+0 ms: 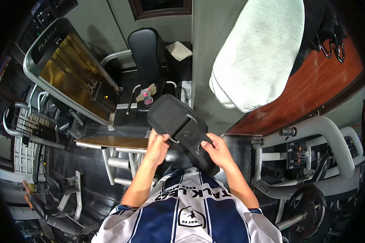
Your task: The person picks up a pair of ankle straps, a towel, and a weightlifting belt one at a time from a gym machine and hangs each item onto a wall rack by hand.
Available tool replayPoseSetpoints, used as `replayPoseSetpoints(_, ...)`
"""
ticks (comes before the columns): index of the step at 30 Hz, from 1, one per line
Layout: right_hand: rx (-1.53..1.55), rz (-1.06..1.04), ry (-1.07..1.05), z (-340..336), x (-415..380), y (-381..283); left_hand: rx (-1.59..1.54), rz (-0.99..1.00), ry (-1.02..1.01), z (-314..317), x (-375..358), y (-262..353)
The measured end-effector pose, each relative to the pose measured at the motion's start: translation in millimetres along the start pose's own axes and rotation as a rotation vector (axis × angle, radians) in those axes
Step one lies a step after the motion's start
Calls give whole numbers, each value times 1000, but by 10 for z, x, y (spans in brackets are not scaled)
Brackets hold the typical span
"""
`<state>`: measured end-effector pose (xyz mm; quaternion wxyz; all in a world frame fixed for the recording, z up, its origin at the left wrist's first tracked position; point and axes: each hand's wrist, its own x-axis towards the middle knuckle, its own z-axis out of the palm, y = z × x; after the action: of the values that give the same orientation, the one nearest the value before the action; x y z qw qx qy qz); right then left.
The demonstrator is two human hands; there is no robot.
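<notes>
A wide black padded strap (176,121) with metal rings is held up in front of my chest, slanting from upper left to lower right. My left hand (157,146) is closed on its left edge, the fingers by the lower metal ring. On the other side, my right hand (217,152) grips the strap's right edge with the thumb lying on top. The fingers of my right hand are partly hidden behind the strap. The lower end of the strap hangs close to my shirt (192,194).
A pale towel (259,52) hangs at upper right beside metal clips (332,48). A weight machine (73,69) and black seat (145,48) stand ahead, with a pink-capped bottle (147,98). A wooden-topped bench (113,141) is at left; a grey machine frame (332,146) is at right.
</notes>
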<state>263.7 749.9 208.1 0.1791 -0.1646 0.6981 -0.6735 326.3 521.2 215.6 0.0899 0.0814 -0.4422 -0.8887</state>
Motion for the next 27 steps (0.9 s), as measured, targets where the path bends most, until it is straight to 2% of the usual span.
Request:
replayPoseSetpoints(1, 13, 15, -13, 28, -25, -81, 74, -5, 17, -9, 16, -105)
replayPoseSetpoints(4, -33, 20, -31, 3, -54, -93, -21, 11, 29, 94, -24, -257)
replayPoseSetpoints(7, 7, 33, -27, -32, -124, -88, 10, 47, 75, 86, -27, -317)
replayPoseSetpoints(9, -142, 3, -2, -131, -174, 45, -54, 51, 95, 98, -16, -230)
replayPoseSetpoints(12, -172, 15, 77, -305, -235, 244, -157, 59, 133, 210, -6, -35)
replayPoseSetpoints(14, -218, 9, 76, -328, -263, 206, -182, 48, 123, 226, -6, -29)
replayPoseSetpoints(15, -204, 40, 80, -257, -275, -40, -163, 39, 132, 246, -20, -110)
replayPoseSetpoints(17, -186, 72, 94, -242, -278, -146, -162, 41, 50, 393, -70, -207)
replayPoseSetpoints(22, 77, 70, -50, -337, -292, -126, -151, 12, -9, 555, -167, -408)
replayPoseSetpoints(27, 104, -33, -169, -401, -390, -36, -130, -60, 40, 516, -120, -413)
